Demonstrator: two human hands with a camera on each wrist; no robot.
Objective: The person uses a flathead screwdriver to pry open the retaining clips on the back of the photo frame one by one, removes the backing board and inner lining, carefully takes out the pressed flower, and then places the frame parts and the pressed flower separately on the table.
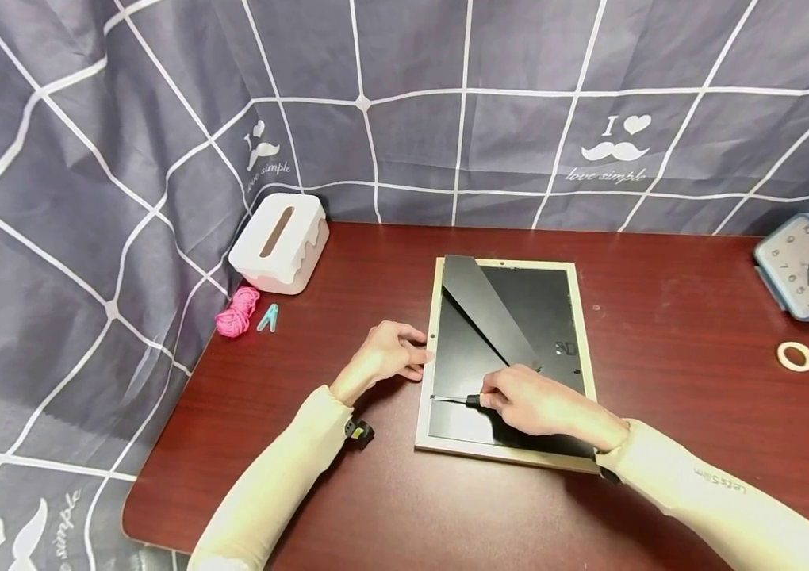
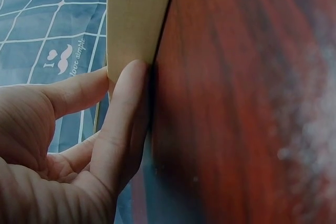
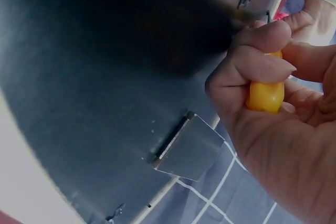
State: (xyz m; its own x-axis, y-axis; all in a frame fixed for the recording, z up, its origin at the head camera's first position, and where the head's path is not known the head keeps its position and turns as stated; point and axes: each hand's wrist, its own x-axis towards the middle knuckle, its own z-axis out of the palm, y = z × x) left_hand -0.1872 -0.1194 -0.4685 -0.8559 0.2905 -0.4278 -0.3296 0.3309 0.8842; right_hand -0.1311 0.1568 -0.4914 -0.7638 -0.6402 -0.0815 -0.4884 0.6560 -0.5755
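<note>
A picture frame (image 1: 504, 455) with a pale wooden border lies back side up on the table. Its black backing board (image 1: 465, 361) carries a hinged stand leg (image 1: 486, 305) that slants across it. My right hand (image 1: 540, 400) grips a screwdriver by its black-and-yellow handle (image 3: 265, 97). The metal shaft (image 1: 450, 399) points left, with its tip at the inner left edge of the frame, by a small metal tab. My left hand (image 1: 392, 349) touches the frame's left side with its fingertips; in the left wrist view, extended fingers rest against the wooden side (image 2: 137, 19).
A white tissue box (image 1: 279, 242), a pink yarn bundle (image 1: 237, 312) and a teal clothespin (image 1: 268, 318) are at the back left. On the right stand a blue clock (image 1: 807, 266) and a roll of tape (image 1: 795, 345). A grey checked curtain (image 1: 412, 151) hangs behind the table.
</note>
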